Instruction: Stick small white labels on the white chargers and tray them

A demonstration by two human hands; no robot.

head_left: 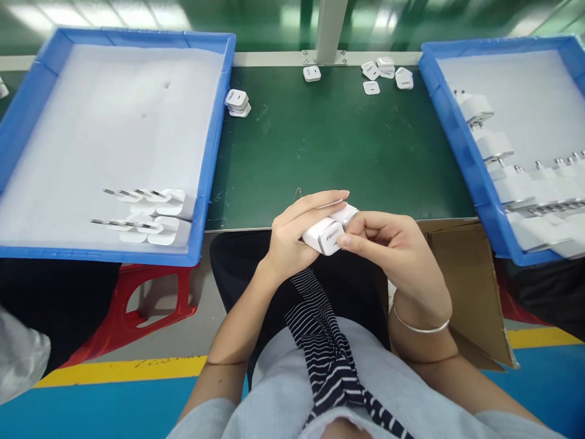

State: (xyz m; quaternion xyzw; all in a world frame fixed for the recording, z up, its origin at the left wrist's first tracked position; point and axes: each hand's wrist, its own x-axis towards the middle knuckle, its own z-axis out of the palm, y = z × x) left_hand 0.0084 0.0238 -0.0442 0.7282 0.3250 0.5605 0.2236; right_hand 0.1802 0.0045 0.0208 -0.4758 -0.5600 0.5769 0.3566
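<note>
At the table's front edge, my left hand (299, 228) is wrapped round two white plug chargers, held side by side. The nearer charger (315, 239) shows an end face with small grey lettering. Behind it, the second charger (346, 214) is partly covered by my fingers. My right hand (384, 241) is closed against them from the right: its thumb lies on the edge of the lettered face, and its curled fingers meet the second charger. The chargers' prongs are hidden.
A blue tray (212, 152) on the left holds several chargers (169, 230); another blue tray (450, 131) on the right holds more. Small white end caps (237, 100) lie on the green table (292, 140), with others (371, 87) near the back rail. A cardboard box (466, 286) stands below.
</note>
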